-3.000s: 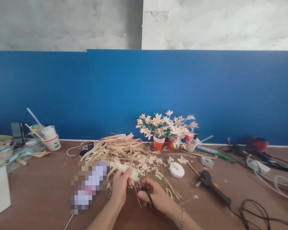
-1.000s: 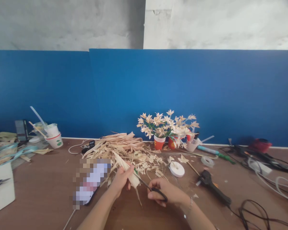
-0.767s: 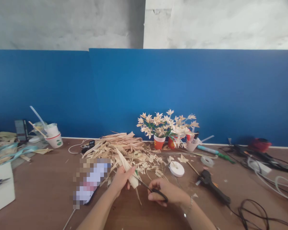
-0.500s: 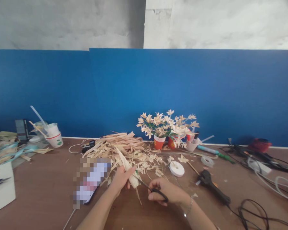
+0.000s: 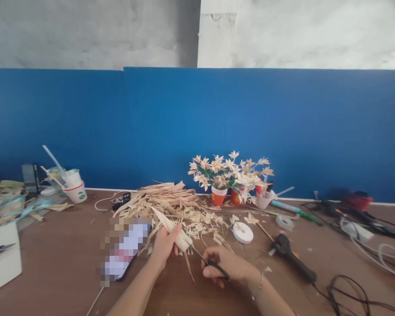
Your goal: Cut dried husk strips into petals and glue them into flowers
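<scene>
A pale dried corn husk is pinched in my left hand, its pointed end tilting up and left. From its lower edge a thin strip hangs down. My right hand has its fingers in the dark handles of a pair of scissors. The blades point up-left and meet the husk's lower right edge; their tips are hard to make out. Behind my hands lies a heap of dried husks with many cut scraps.
A phone lies left of my hands. Husk flowers stand in red paper cups at the back. To the right are a white roll, a black glue gun and tangled cables. A white cup stands back left.
The husk has turned, its pointed end swinging left and down in my left hand. The scissors have shifted slightly and still touch its lower edge.
</scene>
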A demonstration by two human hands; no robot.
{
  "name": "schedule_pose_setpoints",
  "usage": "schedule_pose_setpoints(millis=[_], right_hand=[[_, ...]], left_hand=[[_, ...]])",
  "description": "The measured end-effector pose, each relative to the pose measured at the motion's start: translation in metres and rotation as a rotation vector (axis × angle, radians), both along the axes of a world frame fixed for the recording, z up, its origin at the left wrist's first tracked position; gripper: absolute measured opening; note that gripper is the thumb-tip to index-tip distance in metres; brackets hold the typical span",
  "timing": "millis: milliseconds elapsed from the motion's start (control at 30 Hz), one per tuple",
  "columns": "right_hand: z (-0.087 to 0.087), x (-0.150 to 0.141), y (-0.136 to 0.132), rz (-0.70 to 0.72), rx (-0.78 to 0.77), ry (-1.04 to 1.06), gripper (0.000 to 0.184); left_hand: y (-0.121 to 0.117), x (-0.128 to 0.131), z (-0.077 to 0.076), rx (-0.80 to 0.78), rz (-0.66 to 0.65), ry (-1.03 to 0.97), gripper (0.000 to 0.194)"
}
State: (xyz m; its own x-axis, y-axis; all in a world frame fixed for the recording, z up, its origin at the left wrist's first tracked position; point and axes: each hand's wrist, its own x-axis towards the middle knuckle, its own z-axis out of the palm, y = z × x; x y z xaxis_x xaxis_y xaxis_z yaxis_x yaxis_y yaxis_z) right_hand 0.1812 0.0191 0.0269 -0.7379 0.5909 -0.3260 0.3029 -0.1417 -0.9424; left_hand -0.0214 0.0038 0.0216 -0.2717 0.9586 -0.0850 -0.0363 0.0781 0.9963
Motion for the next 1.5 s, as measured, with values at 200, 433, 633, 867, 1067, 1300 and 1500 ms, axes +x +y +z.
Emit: schedule_pose_setpoints(millis=[200,433,633,867,1067,1300,1500], right_hand=[[-0.004,-0.001,0.0,-0.012,0.042,0.003,0.035],[-0.006,-0.001,0.0,-0.014,0.074,-0.033,0.031],[-0.002,-0.002,0.0,-0.008,0.095,-0.031,0.031],[-0.001,-0.002,0.001,-0.007,0.12,-0.07,0.035],[0.004,-0.002,0.001,-0.036,0.218,-0.124,0.032],[0.006,-0.005,-0.001,-0.068,0.28,-0.147,0.032],[0.006,-0.006,-0.001,-0.088,0.33,-0.157,0.028]], left_hand=[[-0.001,0.001,0.0,0.015,-0.044,0.017,0.044],[0.001,0.0,-0.007,0.021,-0.044,0.0,0.043],[0.001,-0.001,-0.007,0.02,-0.05,0.024,0.043],[0.001,0.001,-0.006,0.014,-0.043,0.052,0.045],[-0.002,0.003,-0.001,0.015,0.002,0.019,0.043],[-0.002,0.006,0.0,0.03,0.068,-0.017,0.043],[-0.003,0.006,-0.003,0.051,0.118,-0.033,0.043]])
